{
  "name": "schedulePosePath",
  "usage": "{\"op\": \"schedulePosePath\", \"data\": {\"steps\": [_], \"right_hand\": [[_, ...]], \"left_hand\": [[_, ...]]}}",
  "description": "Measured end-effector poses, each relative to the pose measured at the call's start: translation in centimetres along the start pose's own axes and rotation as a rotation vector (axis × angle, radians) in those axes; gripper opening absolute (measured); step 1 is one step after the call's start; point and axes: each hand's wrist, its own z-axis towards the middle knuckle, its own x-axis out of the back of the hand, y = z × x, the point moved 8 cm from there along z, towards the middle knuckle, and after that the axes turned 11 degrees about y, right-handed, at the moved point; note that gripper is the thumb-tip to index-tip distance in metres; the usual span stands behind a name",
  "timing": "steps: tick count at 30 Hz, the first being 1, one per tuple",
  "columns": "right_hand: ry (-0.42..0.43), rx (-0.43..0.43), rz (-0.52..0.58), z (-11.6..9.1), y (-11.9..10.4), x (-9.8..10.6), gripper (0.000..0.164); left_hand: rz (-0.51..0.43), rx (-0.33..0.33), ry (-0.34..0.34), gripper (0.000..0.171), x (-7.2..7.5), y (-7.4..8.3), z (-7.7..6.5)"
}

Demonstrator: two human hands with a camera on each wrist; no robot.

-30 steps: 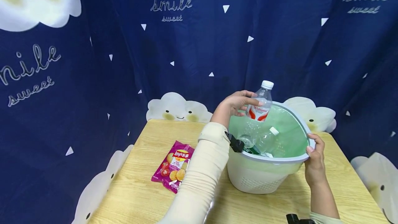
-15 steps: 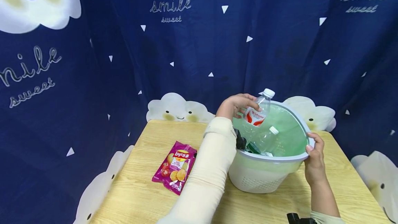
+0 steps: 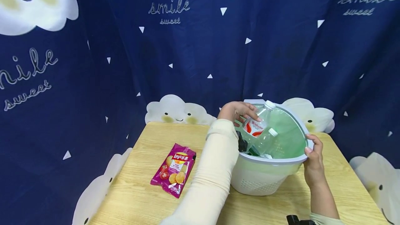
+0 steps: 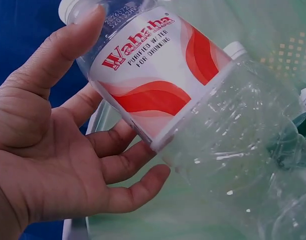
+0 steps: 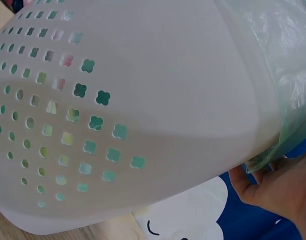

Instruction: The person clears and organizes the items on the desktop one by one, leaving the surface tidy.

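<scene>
My left hand (image 3: pixel 240 111) holds a clear plastic water bottle (image 3: pixel 254 126) with a red and white label and white cap. Tilted, the bottle has its lower part inside a white bin (image 3: pixel 259 183) lined with a green plastic bag (image 3: pixel 289 131). In the left wrist view, the thumb of the left hand (image 4: pixel 68 145) presses one side of the bottle (image 4: pixel 157 75) while the fingers curl at the other. My right hand (image 3: pixel 314 162) grips the bin's right rim; in the right wrist view, fingers of that hand (image 5: pixel 272 190) reach under the bag's folded edge (image 5: pixel 287 120).
Another clear bottle with a white cap (image 3: pixel 272 133) and a dark green item (image 3: pixel 253 150) lie in the bin. A purple bag of Lay's chips (image 3: pixel 175 170) lies on the wooden table (image 3: pixel 137 180), left of my left arm. A blue curtain (image 3: pixel 193 51) hangs behind.
My left hand has lowered the water bottle deeper into the bin. My right hand keeps its hold on the rim, and the chip bag shows more fully as my left arm has shifted right.
</scene>
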Motion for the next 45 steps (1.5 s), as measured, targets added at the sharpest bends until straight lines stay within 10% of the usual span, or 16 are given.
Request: {"op": "schedulePosePath", "data": {"steps": [26, 36, 45], "right_hand": [[0.012, -0.005, 0.02, 0.1, 0.0, 0.0, 0.036], [0.019, -0.006, 0.012, -0.3, 0.0, 0.1, 0.037], [0.002, 0.008, 0.041, -0.1, -0.1, -0.2, 0.037]], "left_hand": [[0.032, -0.134, 0.13, 0.059, 1.9, 1.1, -1.9], [0.206, -0.367, 0.136, 0.046, 2.8, 3.1, -5.9], [0.155, -0.549, 0.182, 0.045, 2.8, 3.7, -9.5]]}}
